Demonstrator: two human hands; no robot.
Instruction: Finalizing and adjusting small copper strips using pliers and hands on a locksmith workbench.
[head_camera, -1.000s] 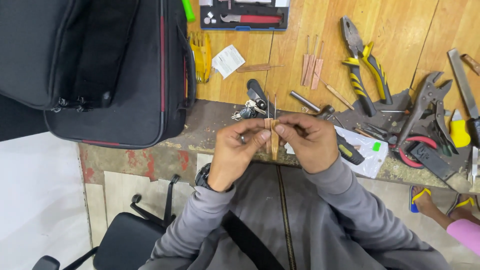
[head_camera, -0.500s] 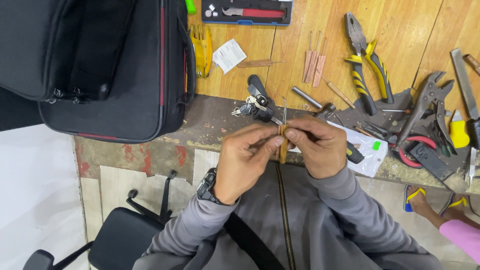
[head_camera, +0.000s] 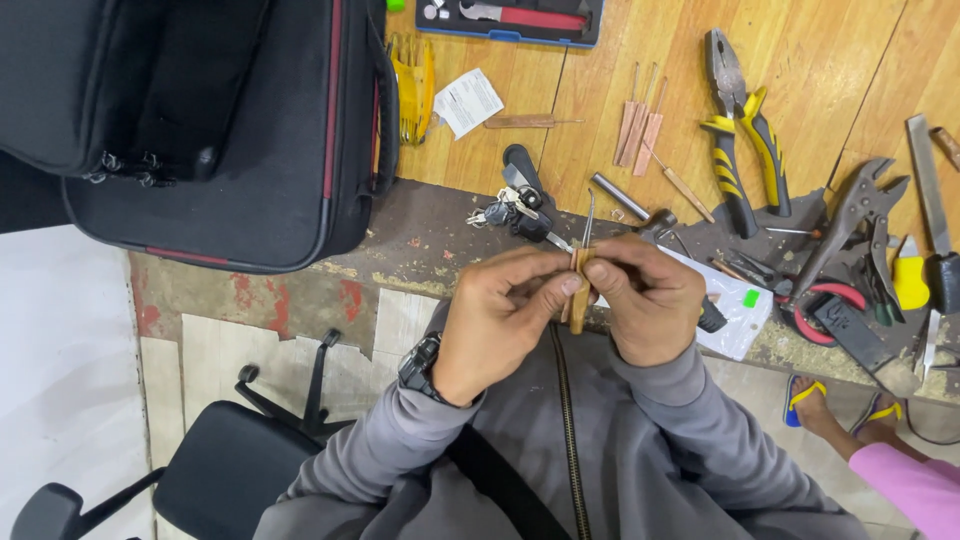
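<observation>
At the centre of the head view, above a grey zipped jacket, I had both hands pinched narrowly on one small file with a pale wooden handle (head_camera: 579, 272) and a thin dark metal shank that stood up toward twelve o'clock. My left hand (head_camera: 500, 320) gripped the handle from nine o'clock, thumb and forefinger pressed on the wood; my right hand (head_camera: 645, 300) closed on it from three o'clock. One black wristwatch (head_camera: 420, 365) sat on the left wrist.

The wooden workbench (head_camera: 830, 70) ran across the top, smooth and varnished at the back, chipped and dark along its front edge. At eleven o'clock lay one black fabric bag (head_camera: 200, 120) with red piping. Just beyond the file, at twelve o'clock, lay one bunch of keys (head_camera: 515, 205). At one o'clock lay three more wooden-handled files (head_camera: 640, 125) side by side, and beside them one pair of pliers (head_camera: 740, 130) with yellow-and-black grips. At three o'clock lay one pair of bare steel locking pliers (head_camera: 850, 215). At seven o'clock stood one black padded chair (head_camera: 220, 470).
</observation>
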